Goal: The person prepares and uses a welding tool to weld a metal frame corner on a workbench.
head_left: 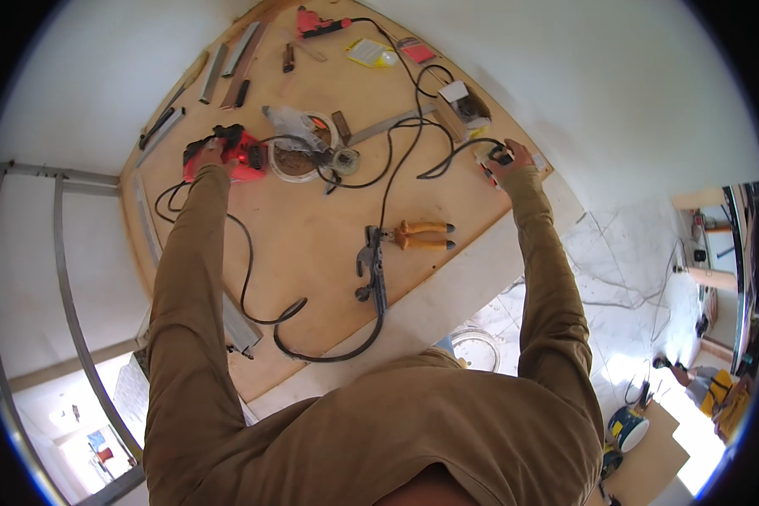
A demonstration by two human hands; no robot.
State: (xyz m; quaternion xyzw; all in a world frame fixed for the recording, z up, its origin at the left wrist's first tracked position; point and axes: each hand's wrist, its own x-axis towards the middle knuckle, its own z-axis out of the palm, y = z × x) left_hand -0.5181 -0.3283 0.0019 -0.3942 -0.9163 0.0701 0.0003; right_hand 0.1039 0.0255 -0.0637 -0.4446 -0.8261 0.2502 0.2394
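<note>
Both hands curl — left (214,158) on red tool (250,155), right (517,162) on black cord (431,176) (grip half-hidden).

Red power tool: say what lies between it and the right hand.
In the head view, a white-rimmed tub, a round disc and loops of black cable lie between the red power tool and the right hand.

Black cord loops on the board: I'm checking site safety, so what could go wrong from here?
A loop of black cord near the person's brown top might snag on it. Cord passing close to the orange-handled pliers could shift them if pulled. Cord also seems to cross the white tub, so moving the red tool at the left hand might disturb it.
</note>
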